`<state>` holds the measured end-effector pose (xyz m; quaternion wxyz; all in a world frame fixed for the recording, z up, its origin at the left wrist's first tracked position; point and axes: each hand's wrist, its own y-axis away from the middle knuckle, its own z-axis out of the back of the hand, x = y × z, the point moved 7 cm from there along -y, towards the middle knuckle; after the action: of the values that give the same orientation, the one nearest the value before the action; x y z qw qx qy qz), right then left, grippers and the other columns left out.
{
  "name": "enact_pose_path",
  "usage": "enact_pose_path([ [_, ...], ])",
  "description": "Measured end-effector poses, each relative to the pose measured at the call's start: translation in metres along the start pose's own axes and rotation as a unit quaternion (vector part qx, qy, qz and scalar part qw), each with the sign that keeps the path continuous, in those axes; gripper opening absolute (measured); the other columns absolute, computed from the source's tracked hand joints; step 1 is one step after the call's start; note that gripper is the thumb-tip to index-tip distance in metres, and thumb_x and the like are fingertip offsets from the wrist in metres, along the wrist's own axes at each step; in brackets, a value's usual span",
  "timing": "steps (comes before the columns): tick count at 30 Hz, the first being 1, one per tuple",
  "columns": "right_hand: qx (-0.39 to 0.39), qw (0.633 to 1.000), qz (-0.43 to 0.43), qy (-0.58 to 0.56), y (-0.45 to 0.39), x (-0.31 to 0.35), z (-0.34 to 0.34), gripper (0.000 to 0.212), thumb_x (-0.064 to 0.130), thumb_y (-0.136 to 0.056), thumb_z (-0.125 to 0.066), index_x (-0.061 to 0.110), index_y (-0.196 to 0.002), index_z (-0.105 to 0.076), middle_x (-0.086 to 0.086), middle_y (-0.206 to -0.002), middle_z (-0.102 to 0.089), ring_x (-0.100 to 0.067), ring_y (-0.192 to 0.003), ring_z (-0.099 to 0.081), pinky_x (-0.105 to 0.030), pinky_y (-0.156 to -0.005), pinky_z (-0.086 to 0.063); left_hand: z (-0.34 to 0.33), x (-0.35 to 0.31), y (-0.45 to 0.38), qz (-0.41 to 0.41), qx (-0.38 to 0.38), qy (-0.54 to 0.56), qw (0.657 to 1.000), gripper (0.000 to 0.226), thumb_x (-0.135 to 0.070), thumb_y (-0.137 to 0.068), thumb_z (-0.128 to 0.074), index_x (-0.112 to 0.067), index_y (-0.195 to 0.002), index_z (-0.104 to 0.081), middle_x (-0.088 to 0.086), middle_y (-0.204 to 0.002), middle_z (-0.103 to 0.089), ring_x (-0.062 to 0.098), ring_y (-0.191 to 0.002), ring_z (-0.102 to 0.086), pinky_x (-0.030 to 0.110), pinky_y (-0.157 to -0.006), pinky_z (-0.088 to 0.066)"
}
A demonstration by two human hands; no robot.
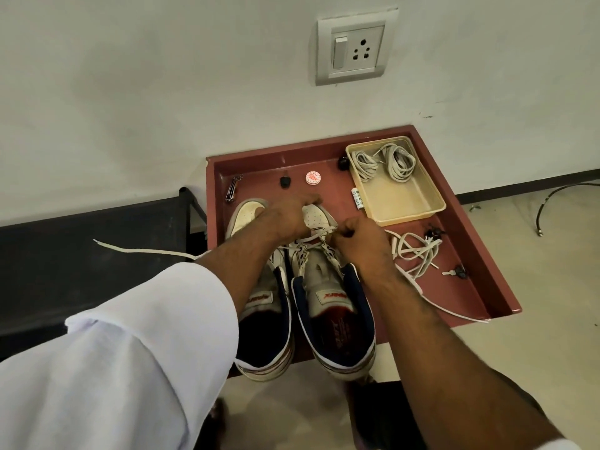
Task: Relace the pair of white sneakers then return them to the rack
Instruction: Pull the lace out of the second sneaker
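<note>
Two white sneakers with navy linings stand side by side on a reddish-brown tray table (467,254), toes toward the wall. My left hand (285,216) lies across the toes, over the left sneaker (266,326) and onto the right sneaker (328,300), holding it down. My right hand (360,238) pinches a white lace (311,238) at the right sneaker's lowest eyelets. One end of this lace trails left (143,251) off the table. A loose white lace (415,251) lies in a tangle to the right.
A cream plastic tray (406,203) at the back right holds two coiled white laces (386,160). Small items lie along the back: a key ring (233,190), a round red-white tin (313,178), dark knobs. A wall socket (355,48) is above. A black rack (97,248) stands left.
</note>
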<state>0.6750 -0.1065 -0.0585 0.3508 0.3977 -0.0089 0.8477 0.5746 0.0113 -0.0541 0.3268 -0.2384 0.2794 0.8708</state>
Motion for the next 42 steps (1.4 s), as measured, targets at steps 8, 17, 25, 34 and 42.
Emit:
enact_pose_path([
  [8, -0.082, 0.989, 0.076, 0.095, 0.003, 0.016, 0.024, 0.005, 0.019, -0.085, -0.067, 0.021, -0.083, -0.072, 0.000, -0.093, -0.065, -0.025, -0.091, -0.061, -0.042, -0.082, -0.052, 0.001, -0.003, 0.004, 0.021, -0.003, 0.001, 1.000, 0.064, -0.010, -0.085, -0.073, -0.032, -0.140, -0.047, -0.004, -0.114, -0.057, 0.016, -0.091, -0.059, 0.021, -0.065, -0.050],
  [17, 0.012, 0.998, 0.003, -0.054, 0.004, 0.005, 0.004, 0.021, 0.032, -0.077, -0.080, 0.028, -0.063, -0.066, 0.008, -0.063, -0.066, -0.014, -0.063, -0.065, -0.034, -0.068, -0.055, 0.000, -0.001, 0.004, 0.016, -0.014, 0.004, 1.000, 0.063, -0.010, -0.081, -0.076, -0.031, -0.134, -0.051, 0.002, -0.116, -0.061, 0.019, -0.094, -0.063, 0.026, -0.070, -0.053],
  [25, -0.126, 0.991, 0.033, -0.021, 0.003, 0.008, 0.054, 0.009, 0.013, -0.087, -0.066, 0.012, -0.080, -0.073, 0.007, -0.068, -0.062, -0.005, -0.060, -0.057, -0.020, -0.055, -0.042, 0.001, 0.002, 0.004, 0.034, -0.006, -0.014, 0.999, 0.057, -0.015, -0.082, -0.076, -0.038, -0.127, -0.051, -0.002, -0.110, -0.063, 0.019, -0.090, -0.065, 0.025, -0.064, -0.049],
  [34, -0.027, 0.999, 0.011, -0.029, 0.006, 0.007, 0.013, 0.025, 0.025, -0.081, -0.076, 0.024, -0.061, -0.061, 0.003, -0.064, -0.063, -0.021, -0.066, -0.063, -0.030, -0.063, -0.048, -0.002, 0.006, 0.000, 0.054, -0.013, -0.019, 0.998, 0.057, -0.019, -0.074, -0.081, -0.048, -0.112, -0.051, -0.006, -0.104, -0.064, 0.023, -0.096, -0.064, 0.049, -0.093, -0.050],
  [42, -0.079, 0.993, -0.027, -0.085, 0.000, -0.010, 0.056, 0.015, 0.023, -0.082, -0.074, 0.019, -0.070, -0.066, 0.002, -0.064, -0.066, -0.019, -0.062, -0.064, -0.041, -0.070, -0.057, -0.001, 0.009, -0.004, 0.040, -0.008, -0.037, 0.998, 0.055, -0.021, -0.077, -0.080, -0.037, -0.122, -0.053, -0.005, -0.107, -0.061, 0.020, -0.099, -0.059, 0.034, -0.094, -0.039],
])
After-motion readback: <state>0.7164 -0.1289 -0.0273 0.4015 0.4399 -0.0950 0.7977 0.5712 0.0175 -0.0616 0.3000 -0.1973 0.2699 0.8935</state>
